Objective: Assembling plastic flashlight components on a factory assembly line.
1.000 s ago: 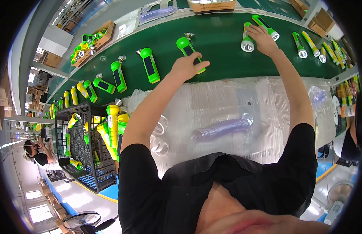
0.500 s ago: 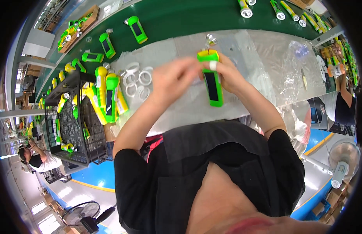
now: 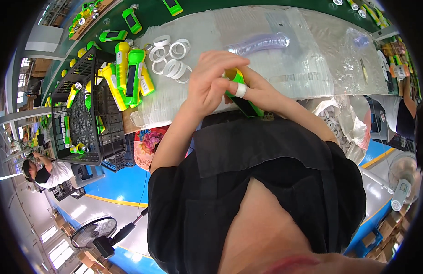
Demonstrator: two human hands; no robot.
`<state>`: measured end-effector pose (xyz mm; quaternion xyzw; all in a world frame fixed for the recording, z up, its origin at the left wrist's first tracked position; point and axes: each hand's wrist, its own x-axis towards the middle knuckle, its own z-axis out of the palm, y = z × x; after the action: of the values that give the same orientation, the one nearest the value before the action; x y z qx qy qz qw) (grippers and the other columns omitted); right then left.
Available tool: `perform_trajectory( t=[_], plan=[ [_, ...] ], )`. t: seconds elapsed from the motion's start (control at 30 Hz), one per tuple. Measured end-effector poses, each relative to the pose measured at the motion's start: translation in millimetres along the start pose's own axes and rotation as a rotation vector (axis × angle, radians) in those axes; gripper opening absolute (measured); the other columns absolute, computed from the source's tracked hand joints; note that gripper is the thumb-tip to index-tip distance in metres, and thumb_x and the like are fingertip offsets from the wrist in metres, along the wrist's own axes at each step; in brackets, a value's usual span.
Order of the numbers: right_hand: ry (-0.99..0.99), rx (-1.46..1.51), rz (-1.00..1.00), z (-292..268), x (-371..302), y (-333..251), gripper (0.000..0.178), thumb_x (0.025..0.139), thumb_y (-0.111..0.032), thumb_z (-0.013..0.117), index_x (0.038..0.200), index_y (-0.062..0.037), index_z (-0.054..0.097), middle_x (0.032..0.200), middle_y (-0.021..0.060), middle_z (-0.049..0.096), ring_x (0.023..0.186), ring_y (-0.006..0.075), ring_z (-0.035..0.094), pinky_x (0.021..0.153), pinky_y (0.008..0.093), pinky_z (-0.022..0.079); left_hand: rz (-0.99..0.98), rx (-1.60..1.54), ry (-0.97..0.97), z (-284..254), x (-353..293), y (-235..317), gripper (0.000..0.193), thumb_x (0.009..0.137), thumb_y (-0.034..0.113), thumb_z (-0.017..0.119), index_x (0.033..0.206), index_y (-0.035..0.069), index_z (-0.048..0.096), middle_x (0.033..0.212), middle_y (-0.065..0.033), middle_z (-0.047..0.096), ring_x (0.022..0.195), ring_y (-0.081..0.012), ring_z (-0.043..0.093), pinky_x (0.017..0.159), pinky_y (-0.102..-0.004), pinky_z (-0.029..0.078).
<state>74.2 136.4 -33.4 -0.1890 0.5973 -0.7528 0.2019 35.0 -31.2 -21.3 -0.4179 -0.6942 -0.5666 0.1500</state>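
At left I see a black crate holding torches — white rings lie to its right. Near centre, the right hand has fingers clamped on a green torch; whether the left hand grips too, I cannot tell.

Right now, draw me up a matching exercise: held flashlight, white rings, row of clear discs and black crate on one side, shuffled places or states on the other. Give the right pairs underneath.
Column one
1. Held flashlight
2. White rings
3. Row of clear discs
4. Black crate

Column two
A. See-through, nested in a curved line
B. Lattice-sided, with other flashlights inside
C. In the right hand, its dark panel partly showing
D. Loosely clustered, some overlapping

Right pairs: 1-C, 2-D, 3-A, 4-B
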Motion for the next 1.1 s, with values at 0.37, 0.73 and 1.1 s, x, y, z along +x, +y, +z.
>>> perform_trajectory(
  t=[0.37,0.73,1.1],
  plan=[
    [0.332,0.187,-0.012,-20,-16,8,0.043,0.1,-0.034,0.054,0.133,-0.0081,0.046,0.096,0.0102,0.06,0.079,0.0166,0.059,0.07,0.0297,0.047,-0.26,0.296,0.017,12,-7,-61,0.056,0.087,0.031,0.069,0.133,0.003,0.053,0.132,-0.015,0.057,0.122,-0.0357,0.05,0.103,-0.0435,0.038],
    [0.35,0.166,0.054,-25,-17,2,0.051,0.096,-0.041,0.059,0.129,-0.0044,0.048,0.089,0.0104,0.059,0.073,0.0161,0.058,0.066,0.028,0.046,-0.442,0.333,-0.049,0,-15,-73,0.053,0.078,0.023,0.077,0.126,0.006,0.061,0.114,-0.0142,0.061,0.108,-0.0299,0.055,0.091,-0.039,0.045],
    [0.167,0.113,0.055,-14,-2,-1,0.04,0.097,-0.033,0.06,0.122,-0.0031,0.051,0.094,0.0067,0.06,0.073,0.0138,0.06,0.066,0.0275,0.049,-0.046,0.155,-0.109,7,-16,-13,0.042,0.102,0.026,0.039,0.127,0.001,0.061,0.126,-0.0164,0.054,0.116,-0.0315,0.05,0.098,-0.0394,0.041]
  ],
)
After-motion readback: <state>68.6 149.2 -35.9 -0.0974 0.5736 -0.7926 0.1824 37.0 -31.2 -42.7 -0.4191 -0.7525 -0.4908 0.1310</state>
